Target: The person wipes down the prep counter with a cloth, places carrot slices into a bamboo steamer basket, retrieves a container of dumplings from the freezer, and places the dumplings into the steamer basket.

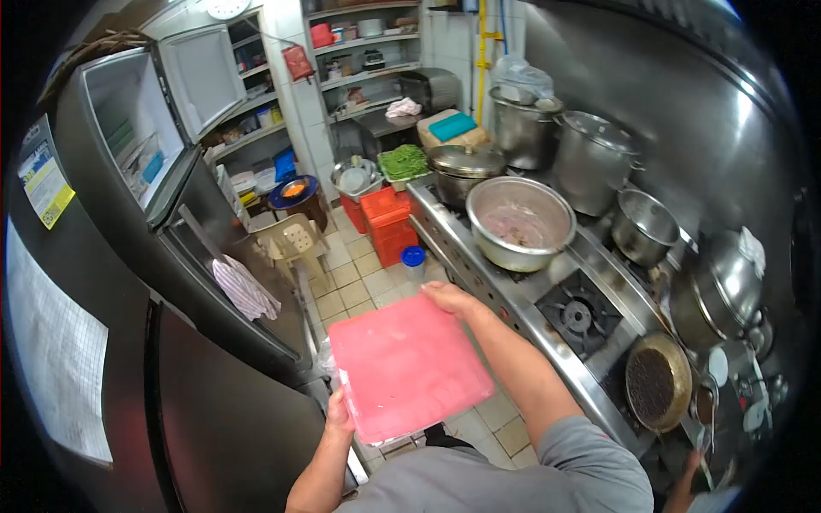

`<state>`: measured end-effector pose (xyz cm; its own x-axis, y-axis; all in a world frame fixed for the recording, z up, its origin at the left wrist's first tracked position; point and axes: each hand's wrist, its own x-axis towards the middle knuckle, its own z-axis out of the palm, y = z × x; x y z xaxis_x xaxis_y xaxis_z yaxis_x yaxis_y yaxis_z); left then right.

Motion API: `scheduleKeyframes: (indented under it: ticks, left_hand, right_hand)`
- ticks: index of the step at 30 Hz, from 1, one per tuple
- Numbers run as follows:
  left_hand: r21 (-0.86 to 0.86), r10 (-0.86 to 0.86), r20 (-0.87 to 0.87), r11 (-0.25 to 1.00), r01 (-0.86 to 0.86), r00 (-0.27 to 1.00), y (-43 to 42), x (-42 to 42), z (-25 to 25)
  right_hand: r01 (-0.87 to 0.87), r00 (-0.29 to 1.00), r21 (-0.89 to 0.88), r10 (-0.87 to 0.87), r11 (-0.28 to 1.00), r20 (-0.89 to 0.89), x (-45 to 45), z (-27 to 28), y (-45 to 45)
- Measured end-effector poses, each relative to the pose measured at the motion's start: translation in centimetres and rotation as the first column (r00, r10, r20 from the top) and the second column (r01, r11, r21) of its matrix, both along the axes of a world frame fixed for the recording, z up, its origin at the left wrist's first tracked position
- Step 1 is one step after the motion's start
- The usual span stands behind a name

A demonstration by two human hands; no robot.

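Held in front of my body is a flat, square, red plastic slab [410, 363] with whitish marks on its top and left edge. I cannot tell if it is a lid, a board or a container. My left hand [340, 412] grips its near left edge, thumb showing and the other fingers hidden beneath. At the far right corner my right hand [448, 299] is closed around the rim. Some clear plastic [327, 355] shows beside the slab's left edge.
On my left, a dark fridge [231, 410] has its upper door [201, 73] open. The stove [547, 350] on my right bears a large metal basin [522, 224], pots and a frying pan [658, 382]. Ahead stand red crates [386, 224] and a beige chair [291, 244]. Another person's hand [684, 487] shows at lower right.
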<state>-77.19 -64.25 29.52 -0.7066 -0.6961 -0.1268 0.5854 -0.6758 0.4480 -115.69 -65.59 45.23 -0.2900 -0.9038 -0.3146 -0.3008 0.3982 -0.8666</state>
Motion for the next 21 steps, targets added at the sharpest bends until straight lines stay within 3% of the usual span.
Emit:
scheduleKeyframes:
  ticks: [1,2,4,5,7,8,9,11,12,13,14,15,16,17,18,20,21]
  left_hand:
    - [0.02,-0.018,0.009,1.0,0.017,1.0,-2.2,-0.6,-1.1]
    - [0.038,-0.029,0.016,0.999,0.028,0.999,-4.1,-0.9,-1.3]
    - [0.062,0.005,0.08,0.998,-0.01,0.997,-7.8,-1.3,-0.1]
    - [0.097,-0.006,0.136,0.995,-0.008,0.991,-9.2,-2.0,0.8]
    - [0.106,0.039,0.198,0.993,-0.061,0.979,-11.2,-3.6,6.3]
    - [0.117,0.089,0.251,0.986,-0.121,0.964,-11.9,-4.2,7.9]
    - [0.112,0.158,0.242,0.975,-0.19,0.957,-13.5,-4.4,5.6]
    - [0.009,0.463,0.345,0.868,-0.496,0.817,-19.1,-3.8,-1.7]
    - [0.124,0.374,0.261,0.901,-0.415,0.89,-21.0,-3.5,0.9]
    - [0.219,0.267,0.156,0.929,-0.297,0.951,-22.9,-3.5,3.7]
    - [0.224,0.333,0.145,0.906,-0.359,0.932,-25.4,-3.6,2.0]
    - [0.135,0.24,0.152,0.956,-0.261,0.959,-28.8,-3.5,-0.1]
    - [0.028,0.145,0.183,0.988,-0.153,0.972,-30.3,-4.7,-1.0]
    - [0.014,0.181,0.181,0.982,-0.187,0.967,-32.4,-4.9,-0.1]
    - [-0.026,0.121,0.319,0.993,-0.119,0.94,-33.3,-5.2,0.8]
    - [-0.173,0.065,0.534,0.984,0.034,0.843,-35.4,-5.5,0.7]
    - [-0.173,0.087,0.527,0.985,0.007,0.846,-36.9,-5.6,0.4]
  right_hand:
    - [-0.046,0.993,0.014,0.044,0.999,0.113,-0.8,-2.0,-2.1]
    - [-0.083,0.99,0.012,0.081,0.997,0.114,-1.2,-3.2,-4.2]
    - [-0.015,0.956,0.061,-0.004,0.998,0.293,-1.7,-4.7,-8.5]
    - [-0.029,0.954,0.059,0.01,0.998,0.299,-1.7,-5.1,-10.7]
    - [-0.096,0.992,0.0,0.096,0.995,0.086,-1.8,-5.8,-15.1]
    - [-0.144,0.982,-0.013,0.142,0.989,-0.125,-3.1,-8.0,-18.0]
    - [-0.243,0.914,-0.027,0.219,0.97,-0.341,-3.7,-10.0,-22.1]
    - [-0.215,0.935,-0.01,0.203,0.977,-0.29,-2.5,-8.5,-25.8]
    - [-0.271,0.937,0.055,0.276,0.961,-0.213,-4.3,-12.1,-30.8]
    - [-0.19,0.925,-0.082,0.15,0.978,-0.35,-4.8,-14.9,-33.7]
    - [-0.202,0.947,-0.075,0.175,0.977,-0.268,-4.6,-14.0,-35.7]
    - [-0.162,0.955,-0.032,0.149,0.986,-0.255,-3.2,-11.2,-36.8]
    - [-0.137,0.977,-0.133,0.112,0.982,-0.179,-3.5,-9.6,-36.6]
    - [-0.109,0.979,-0.081,0.092,0.991,-0.183,-3.5,-8.3,-37.9]
    - [-0.104,0.993,-0.001,0.103,0.995,-0.048,-5.9,-11.5,-41.5]
    - [-0.084,0.994,-0.049,0.08,0.995,-0.074,-7.8,-11.5,-44.1]
    - [-0.035,0.997,-0.102,0.027,0.994,-0.077,-8.5,-11.3,-45.7]
